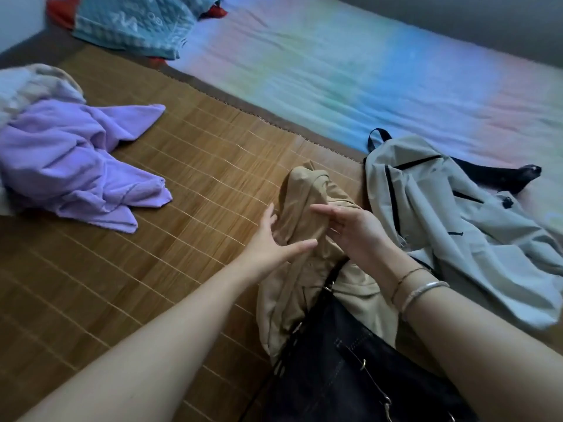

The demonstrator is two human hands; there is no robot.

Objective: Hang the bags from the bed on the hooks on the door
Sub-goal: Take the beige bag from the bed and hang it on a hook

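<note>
Three bags lie on the bed. A tan cloth bag [300, 208] rests on the bamboo mat in the middle. A dark denim bag [350, 367] with metal rings and a black strap overlaps its near end. A pale grey backpack [457, 223] with black trim sprawls to the right. My left hand [271, 239] hovers at the tan bag's left side, fingers spread, holding nothing. My right hand [350, 229] hangs over the tan bag's right side, fingers apart and loosely curled, gripping nothing. No door or hooks are in view.
A purple garment [76, 166] is crumpled on the bamboo mat [198, 166] at the left. A teal quilted blanket [137, 22] lies at the far left. A pastel rainbow sheet [350, 71] covers the bed's far half. A black sock [499, 175] lies beyond the backpack.
</note>
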